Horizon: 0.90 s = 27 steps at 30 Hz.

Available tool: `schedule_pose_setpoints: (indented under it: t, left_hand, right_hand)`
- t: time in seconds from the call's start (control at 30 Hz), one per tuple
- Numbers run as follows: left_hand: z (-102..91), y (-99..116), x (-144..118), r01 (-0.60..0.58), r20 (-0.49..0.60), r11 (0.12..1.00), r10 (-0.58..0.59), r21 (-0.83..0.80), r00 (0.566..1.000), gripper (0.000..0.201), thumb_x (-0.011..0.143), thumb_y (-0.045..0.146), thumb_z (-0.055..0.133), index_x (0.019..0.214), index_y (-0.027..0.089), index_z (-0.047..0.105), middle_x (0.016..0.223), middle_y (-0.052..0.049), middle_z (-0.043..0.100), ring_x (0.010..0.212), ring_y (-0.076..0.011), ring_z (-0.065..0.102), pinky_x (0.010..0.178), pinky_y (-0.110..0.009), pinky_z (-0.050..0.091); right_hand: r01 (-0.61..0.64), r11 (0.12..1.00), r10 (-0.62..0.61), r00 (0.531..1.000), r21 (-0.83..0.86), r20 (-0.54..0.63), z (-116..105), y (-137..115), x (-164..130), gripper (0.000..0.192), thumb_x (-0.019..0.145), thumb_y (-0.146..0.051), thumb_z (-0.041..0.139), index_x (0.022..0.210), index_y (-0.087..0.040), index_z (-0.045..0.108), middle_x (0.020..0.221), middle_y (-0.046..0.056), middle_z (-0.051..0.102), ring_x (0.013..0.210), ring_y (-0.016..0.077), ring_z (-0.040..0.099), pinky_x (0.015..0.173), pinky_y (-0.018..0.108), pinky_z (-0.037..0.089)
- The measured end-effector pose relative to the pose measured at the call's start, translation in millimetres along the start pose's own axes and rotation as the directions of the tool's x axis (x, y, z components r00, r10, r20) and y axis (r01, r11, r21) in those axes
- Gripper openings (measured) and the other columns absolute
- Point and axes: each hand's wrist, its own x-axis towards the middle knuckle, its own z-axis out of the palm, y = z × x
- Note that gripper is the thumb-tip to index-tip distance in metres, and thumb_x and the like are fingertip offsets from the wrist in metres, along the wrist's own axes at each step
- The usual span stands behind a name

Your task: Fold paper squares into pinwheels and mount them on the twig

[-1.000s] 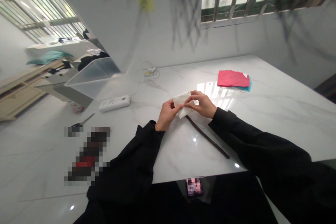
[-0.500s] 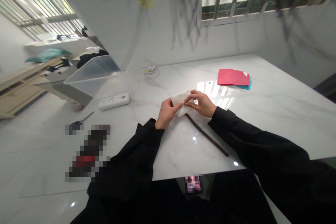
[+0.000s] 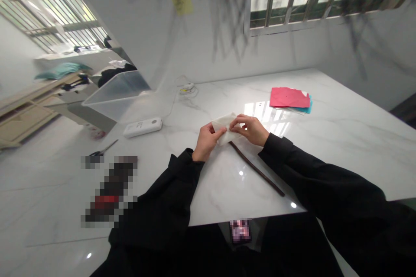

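Observation:
My left hand (image 3: 208, 140) holds a thin cream-coloured sheet of folded paper (image 3: 224, 120), its thumb pressed on the front and its fingers behind. My right hand (image 3: 251, 130) is closed in a pinch at the middle of the sheet, close to the left thumb. Whatever lies between the right fingertips is too small to make out. Below the paper a thin dark brown stick (image 3: 258, 170) slants across the white marble-patterned table (image 3: 217, 190). Its upper end meets the paper's lower edge; whether the two are joined I cannot tell.
Red and blue paper sheets (image 3: 289, 97) are stacked at the back right. To the left are a white power strip or box (image 3: 143, 127), scissors (image 3: 108, 147), a blurred-out dark object (image 3: 112, 188) and a clear plastic bin (image 3: 117, 95). A cable (image 3: 186, 90) lies by the wall.
The right fingertips have shifted slightly away from the left thumb. The paper and the stick keep their places, while the whole view has moved down a little.

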Motion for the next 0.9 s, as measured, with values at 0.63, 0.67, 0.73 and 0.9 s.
schedule_pose_setpoints:
  t: [0.63,0.67,0.73,0.9]
  left_hand:
    - [3.1,-0.2,-2.5,-0.024,0.024,0.999,0.023,0.032,0.999,0.046,0.066,0.045,0.093,0.096,0.013,0.077,0.092,-0.008,0.079,0.080,-0.0216,0.069,0.073,-0.031,0.052]
    - [3.3,0.1,-2.6,-0.026,0.029,0.999,0.025,0.030,0.999,0.047,0.066,0.046,0.093,0.096,0.013,0.077,0.092,-0.008,0.079,0.080,-0.0214,0.069,0.073,-0.031,0.052]
    - [3.8,0.5,-2.5,-0.032,0.041,0.999,0.031,0.025,0.999,0.048,0.067,0.047,0.093,0.097,0.013,0.078,0.094,-0.008,0.080,0.081,-0.0219,0.070,0.075,-0.032,0.052]
    - [5.0,0.8,-2.3,-0.039,0.033,0.999,0.039,0.009,0.999,0.051,0.065,0.048,0.094,0.101,0.014,0.078,0.100,-0.009,0.080,0.087,-0.0236,0.072,0.080,-0.034,0.055]
  right_hand:
    - [-0.007,1.000,0.007,1.000,-0.018,-0.011,1.6,0.2,-0.8,0.011,0.093,-0.032,0.073,0.092,-0.023,0.079,0.096,0.005,0.068,0.083,0.0174,0.065,0.073,0.031,0.054]
    - [-0.007,1.000,0.007,1.000,-0.021,-0.011,1.4,0.5,-0.7,0.011,0.093,-0.032,0.073,0.092,-0.023,0.079,0.096,0.005,0.068,0.083,0.0174,0.065,0.073,0.031,0.055]
    - [-0.007,1.000,0.006,1.000,-0.029,-0.007,0.9,1.4,-0.5,0.010,0.093,-0.032,0.074,0.092,-0.023,0.079,0.096,0.005,0.067,0.084,0.0174,0.064,0.072,0.031,0.054]
    - [-0.016,0.998,0.016,1.000,-0.058,-0.003,0.4,1.7,-0.2,0.009,0.092,-0.031,0.075,0.094,-0.024,0.080,0.096,0.005,0.066,0.082,0.0171,0.063,0.071,0.030,0.053]
